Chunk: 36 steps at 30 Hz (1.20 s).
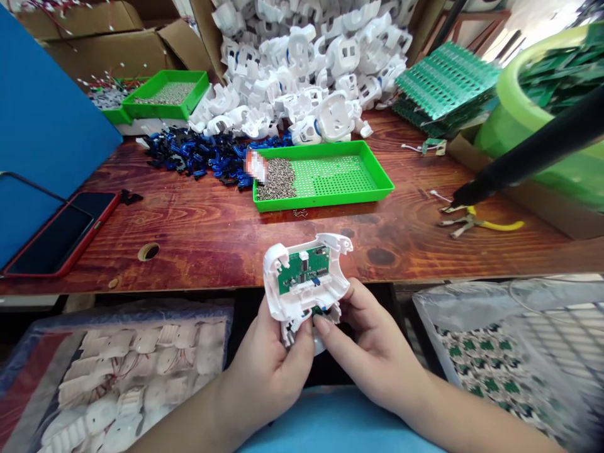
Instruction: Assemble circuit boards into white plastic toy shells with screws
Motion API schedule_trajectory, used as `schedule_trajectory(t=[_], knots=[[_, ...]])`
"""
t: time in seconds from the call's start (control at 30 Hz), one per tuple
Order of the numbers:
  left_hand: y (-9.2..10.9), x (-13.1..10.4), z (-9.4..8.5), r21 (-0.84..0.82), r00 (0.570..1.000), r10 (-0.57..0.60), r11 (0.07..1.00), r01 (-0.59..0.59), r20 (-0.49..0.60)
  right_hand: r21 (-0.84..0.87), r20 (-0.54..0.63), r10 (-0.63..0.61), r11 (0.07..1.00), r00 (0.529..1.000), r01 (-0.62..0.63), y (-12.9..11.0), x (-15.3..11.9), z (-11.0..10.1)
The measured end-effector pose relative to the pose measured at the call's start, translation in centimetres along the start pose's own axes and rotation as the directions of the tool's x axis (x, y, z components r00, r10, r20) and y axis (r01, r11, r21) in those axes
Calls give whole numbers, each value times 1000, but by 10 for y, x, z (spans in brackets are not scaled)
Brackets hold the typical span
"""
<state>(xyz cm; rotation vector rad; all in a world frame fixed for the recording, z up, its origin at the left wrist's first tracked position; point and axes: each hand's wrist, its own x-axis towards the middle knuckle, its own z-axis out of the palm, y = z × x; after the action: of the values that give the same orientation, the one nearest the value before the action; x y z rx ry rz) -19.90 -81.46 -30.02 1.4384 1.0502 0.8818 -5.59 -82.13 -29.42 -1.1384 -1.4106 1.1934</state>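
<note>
A white plastic housing (314, 296) is held up in front of the table's near edge, its open side facing me. Inside it sits a green circuit board (311, 267) with a white connector and small dark chips. My left hand (278, 352) grips the housing's lower left side, thumb up at the bottom. My right hand (372, 346) is closed around its lower right side, with the thumb pressed near a small dark green part at the lower middle. The fingers behind the housing are hidden.
Beyond the housing lies a green tray (330, 201) with small screws at its left. Behind it are blue and black clips (202, 151) and piled white housings (302, 69). Yellow-handled pliers (500, 224) lie under a dark hanging tool (523, 151); a phone (51, 236) rests left.
</note>
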Motion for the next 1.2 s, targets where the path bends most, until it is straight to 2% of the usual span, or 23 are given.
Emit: schedule_trajectory(t=[0.2, 0.33, 0.47, 0.6, 0.97, 1.03, 1.1, 1.13, 1.2], knots=[[7, 0, -2, 179, 995, 53, 982, -67, 81, -9, -17, -23, 1000, 1000, 22, -3, 3, 1], [9, -4, -7, 264, 988, 48, 961, -87, 148, -30, -23, -45, 999, 999, 45, -5, 2, -1], [12, -7, -10, 257, 984, 0, 965, -46, 179, -15, 7, -57, 998, 998, 57, -7, 1, -3], [16, -6, -10, 214, 982, -60, 977, 21, 181, -9, 34, 9, 1000, 999, -9, -8, 0, -5], [11, -4, -6, 156, 990, -69, 986, 49, 125, 48, 50, 54, 997, 997, -57, 0, 5, -3], [9, -1, -5, 77, 990, -100, 993, 93, 104, -45, 83, 41, 998, 996, -37, -2, 6, -8], [8, 5, -5, -119, 980, -182, 974, 191, 84, -182, 174, 30, 983, 984, 2, -6, 6, -21], [7, 8, -6, -238, 970, -229, 941, 241, 79, -252, 176, -1, 967, 984, 46, -8, 6, -31], [5, 17, -10, -450, 948, -309, 838, 309, 75, -371, 15, -140, 919, 990, 135, -12, 8, -59]])
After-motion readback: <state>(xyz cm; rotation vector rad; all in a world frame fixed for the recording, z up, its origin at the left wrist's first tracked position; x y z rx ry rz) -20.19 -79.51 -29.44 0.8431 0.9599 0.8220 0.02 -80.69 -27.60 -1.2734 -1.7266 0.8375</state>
